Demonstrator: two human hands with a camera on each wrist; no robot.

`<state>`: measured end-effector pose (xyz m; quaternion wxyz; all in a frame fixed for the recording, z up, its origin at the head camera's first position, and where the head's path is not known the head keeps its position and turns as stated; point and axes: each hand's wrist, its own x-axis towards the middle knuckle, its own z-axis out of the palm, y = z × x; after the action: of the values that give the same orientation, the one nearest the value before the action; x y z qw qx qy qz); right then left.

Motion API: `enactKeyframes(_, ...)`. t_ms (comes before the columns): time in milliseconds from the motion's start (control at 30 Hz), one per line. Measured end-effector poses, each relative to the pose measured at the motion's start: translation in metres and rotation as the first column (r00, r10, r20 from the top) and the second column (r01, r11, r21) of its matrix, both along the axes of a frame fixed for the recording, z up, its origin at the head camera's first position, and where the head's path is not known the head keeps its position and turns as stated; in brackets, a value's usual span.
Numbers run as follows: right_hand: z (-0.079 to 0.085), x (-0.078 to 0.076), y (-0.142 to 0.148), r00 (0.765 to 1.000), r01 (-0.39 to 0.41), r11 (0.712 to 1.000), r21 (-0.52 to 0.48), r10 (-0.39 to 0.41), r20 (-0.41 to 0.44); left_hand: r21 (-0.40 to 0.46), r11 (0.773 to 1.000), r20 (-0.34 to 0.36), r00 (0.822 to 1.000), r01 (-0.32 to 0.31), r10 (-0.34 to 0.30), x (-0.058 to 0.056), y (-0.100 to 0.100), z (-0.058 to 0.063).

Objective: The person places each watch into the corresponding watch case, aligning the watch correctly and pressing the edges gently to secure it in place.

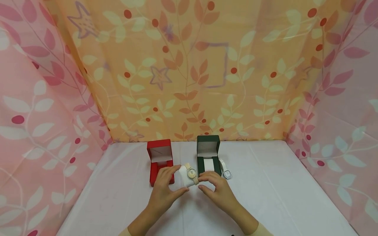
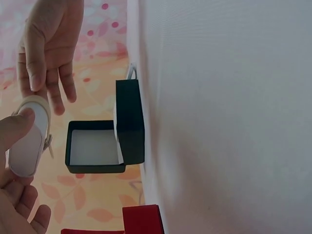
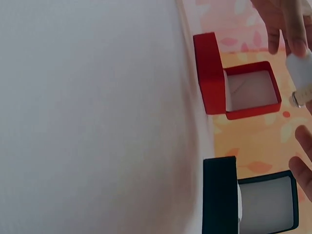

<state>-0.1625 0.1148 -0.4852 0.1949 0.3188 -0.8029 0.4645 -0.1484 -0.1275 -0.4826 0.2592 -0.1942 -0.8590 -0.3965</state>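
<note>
In the head view my left hand (image 1: 163, 190) pinches a white watch cushion (image 1: 185, 178) between thumb and fingers. A wristwatch (image 1: 192, 173) with a round pale dial and beige strap is looped around one end of the cushion. My right hand (image 1: 220, 190) is at the watch's right side, its index fingertip at the strap and its thumb apart below. The left wrist view shows the left thumb pressing the flat end of the cushion, with the right fingers loosely extended beside the strap. Behind the left hand stands a red watch box (image 1: 159, 144), lid up, red inside.
An open dark green watch box (image 1: 208, 139) stands behind the right hand, with a white cushion (image 1: 208, 165) inside. Right beside it lies a white watch (image 1: 227, 174) with a squarish face. The white-covered table (image 1: 265, 183) is enclosed by patterned curtains (image 1: 189, 65) at back and sides.
</note>
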Motion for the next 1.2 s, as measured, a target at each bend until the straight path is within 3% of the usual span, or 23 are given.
enactKeyframes(233, 0.000, -0.009, 0.013, 0.994, -0.093, 0.995, 0.027, 0.091, 0.054, -0.014, 0.997, 0.072, 0.995, 0.074, -0.073, -0.001, -0.005, 0.004)
enactKeyframes(433, 0.002, -0.013, 0.019, 0.978, -0.180, 0.982, 0.057, 0.172, 0.118, 0.046, 0.986, 0.162, 0.972, 0.162, -0.168, 0.000, -0.006, 0.007)
enactKeyframes(633, 0.005, -0.013, 0.020, 0.963, -0.224, 0.970, 0.097, 0.204, 0.175, 0.046, 0.980, 0.195, 0.960, 0.196, -0.201, 0.000, -0.006, 0.005)
enactKeyframes(867, 0.004, -0.014, 0.022, 0.965, -0.248, 0.958, 0.145, 0.231, 0.126, 0.029, 0.969, 0.177, 0.953, 0.244, -0.246, 0.000, -0.008, 0.001)
enactKeyframes(1200, 0.001, -0.014, 0.021, 0.969, -0.237, 0.964, 0.125, 0.225, 0.103, 0.057, 0.966, 0.190, 0.947, 0.252, -0.258, 0.002, -0.005, 0.003)
